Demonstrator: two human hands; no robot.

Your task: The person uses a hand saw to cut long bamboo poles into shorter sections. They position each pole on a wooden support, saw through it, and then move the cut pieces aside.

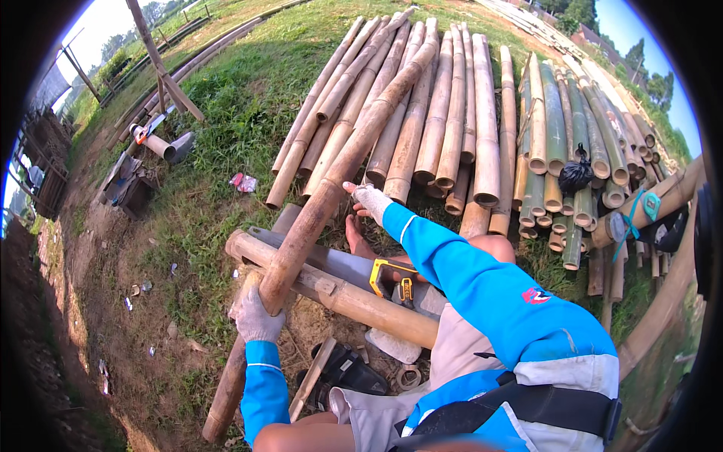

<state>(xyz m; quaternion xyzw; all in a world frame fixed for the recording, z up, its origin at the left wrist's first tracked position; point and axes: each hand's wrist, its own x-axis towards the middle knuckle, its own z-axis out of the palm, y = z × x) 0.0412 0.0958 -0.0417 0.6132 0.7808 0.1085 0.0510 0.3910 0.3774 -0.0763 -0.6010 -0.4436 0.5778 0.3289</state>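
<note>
A long brown bamboo pole slants from near me toward the stacked poles, crossing over a thicker, paler bamboo length. My left hand, in a pale work glove, is closed around its near part. Below that hand runs a brown bamboo section; I cannot tell whether it is the same pole. My right hand, gloved with bare fingertips, is open beside the pole, its index finger stretched out at the pole's side. Between my legs lies a handsaw with a yellow and black handle, partly hidden by the pale bamboo.
Beyond my hands lie many bamboo poles, with greener ones to the right and a black plastic bag on them. A dark shoe and a wooden strip are near my knee. An orange-handled saw rests far left.
</note>
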